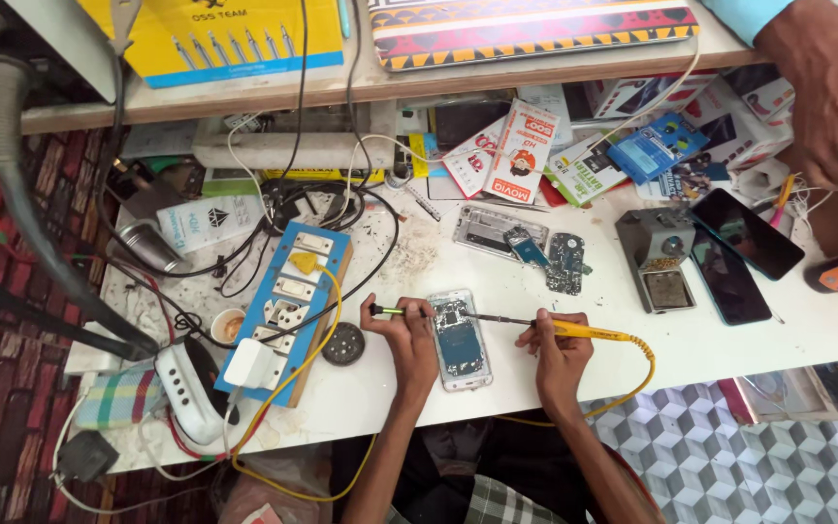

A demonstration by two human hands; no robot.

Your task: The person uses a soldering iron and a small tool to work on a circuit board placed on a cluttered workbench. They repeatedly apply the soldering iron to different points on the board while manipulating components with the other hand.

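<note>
Both hands work over an opened phone (460, 340) lying face down near the front edge of the white bench (729, 349). Left hand (407, 335) rests on the phone's left side, fingers curled round a thin tool (395, 311) with a dark tip and a yellow-green shaft. Right hand (557, 347) pinches the yellow handle of a soldering iron (545, 325), its slim metal tip reaching left over the top of the phone's exposed board. The iron's yellow cord (637, 374) loops off the near edge to the right.

Just left of the left hand sits a small round dark tin (343, 343), and beyond it a blue socket board (293, 306) with white plugs and a yellow cable. A tangle of black and white wires spreads behind that. Farther back, beyond the phone, lie a second stripped phone frame (487, 230) and a loose circuit board (564, 262). To the right stand a grey metal block-shaped device (657, 257) and two dark phones (744, 233), screens up. Packets and cartons crowd the far side under a shelf. Another person's hand (826, 87) hangs at the far right corner, well apart from the work.
</note>
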